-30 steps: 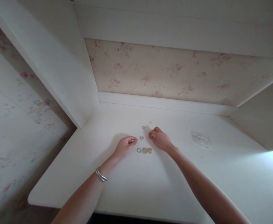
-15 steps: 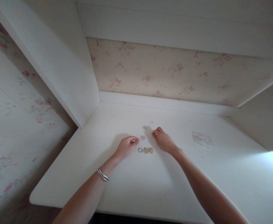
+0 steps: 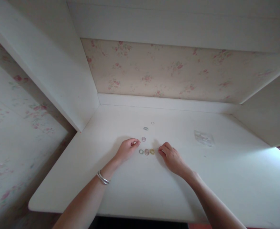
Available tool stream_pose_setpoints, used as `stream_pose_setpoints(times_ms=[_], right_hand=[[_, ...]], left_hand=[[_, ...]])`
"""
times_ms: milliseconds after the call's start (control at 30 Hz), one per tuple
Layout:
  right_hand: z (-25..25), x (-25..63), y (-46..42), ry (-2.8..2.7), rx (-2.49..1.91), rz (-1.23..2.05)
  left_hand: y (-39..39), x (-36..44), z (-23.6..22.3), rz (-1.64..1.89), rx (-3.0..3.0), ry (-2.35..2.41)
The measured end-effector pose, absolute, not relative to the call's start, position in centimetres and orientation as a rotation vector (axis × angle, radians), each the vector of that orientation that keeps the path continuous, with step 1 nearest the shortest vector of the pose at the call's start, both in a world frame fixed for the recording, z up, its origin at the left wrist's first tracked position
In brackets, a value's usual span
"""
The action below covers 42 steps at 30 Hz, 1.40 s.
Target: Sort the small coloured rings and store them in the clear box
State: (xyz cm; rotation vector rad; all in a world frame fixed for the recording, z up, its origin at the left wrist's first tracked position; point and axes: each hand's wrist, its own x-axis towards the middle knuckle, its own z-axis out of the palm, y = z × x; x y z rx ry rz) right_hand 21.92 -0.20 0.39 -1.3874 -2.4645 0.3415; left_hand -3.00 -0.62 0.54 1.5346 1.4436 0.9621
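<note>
Small thin bands, like hair elastics, lie on the white desk (image 3: 130, 194). A front row has a green band (image 3: 141, 152), a pink pile of bands (image 3: 147, 152) and a yellow pile of bands (image 3: 152, 151). Behind them are purplish-pink bands (image 3: 143, 139), dark greenish bands (image 3: 146, 128) and a single pale band (image 3: 152, 123). My left hand (image 3: 128, 149), a silver bracelet (image 3: 103, 178) at its wrist, is pinched closed just left of the purplish-pink bands. Right of the yellow pile, my right hand (image 3: 172, 157) is pinched closed too. Whatever either hand's fingertips hold is too small to make out.
A clear plastic bag (image 3: 204, 138) lies on the right side of the desk. White side panels (image 3: 49, 63) and a floral back wall (image 3: 144, 73) enclose the desk at the left and rear. The rounded desk corner (image 3: 31, 205) is at the front left.
My right hand has moved toward me, from beside the dark greenish bands to the right of the yellow pile. My left hand has stayed nearly in place. The view has shifted slightly.
</note>
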Motion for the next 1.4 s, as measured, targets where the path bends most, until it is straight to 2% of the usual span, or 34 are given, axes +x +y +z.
stream_pose_setpoints(times_ms=[300, 700, 1100, 1400], right_hand=[[0.3, 22.0, -0.8, -2.448, -1.379, 0.32], [-0.2, 24.1, -0.4, -2.006, -1.413, 0.479], [-0.4, 24.4, -0.6, -2.038, -1.362, 0.423], [-0.4, 24.5, -0.6, -2.039, -1.369, 0.419]], left_hand=[[-0.6, -2.9, 0.5, 0.914, 1.569, 1.484], [1.7, -2.1, 0.7, 0.867, 1.65, 1.523], [9.1, 0.9, 1.9, 0.431, 2.27, 1.716], [9.9, 1.5, 1.7, 0.359, 2.283, 1.751]])
